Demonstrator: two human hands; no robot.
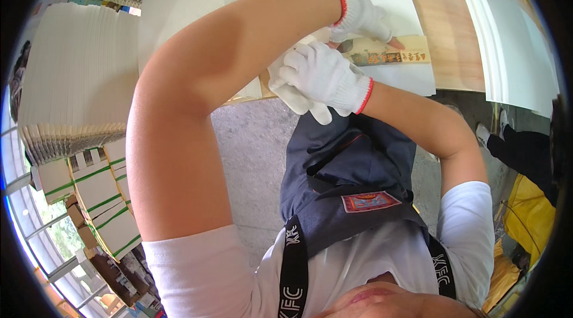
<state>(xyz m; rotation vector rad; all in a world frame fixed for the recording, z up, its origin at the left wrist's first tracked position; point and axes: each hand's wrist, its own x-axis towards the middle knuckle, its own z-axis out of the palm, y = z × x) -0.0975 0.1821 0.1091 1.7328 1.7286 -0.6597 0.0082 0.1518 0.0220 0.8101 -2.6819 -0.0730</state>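
My left hand (362, 18), in a white knit glove with a red cuff, reaches across to a narrow printed strip (412, 56). Its thumb and bare fingertip are on the strip, one toward each end. The strip is pale yellow with a dark picture and coloured lettering, and lies over a white sheet (394, 81) at the table's near edge. Beside it, nearer my body, my gloved right hand (327, 76) has curled fingers. Something white and soft-looking (287, 92) shows under that hand; what it is I cannot make out.
Large white sheets cover much of the wooden table (449, 25). To the left rises a tall stack of boards or sheets (77, 73), with green-strapped white bundles (98, 189) below. More white sheets (513, 49) overhang at right. Another person's dark-clad legs (519, 154) are near a yellow sack (525, 216).
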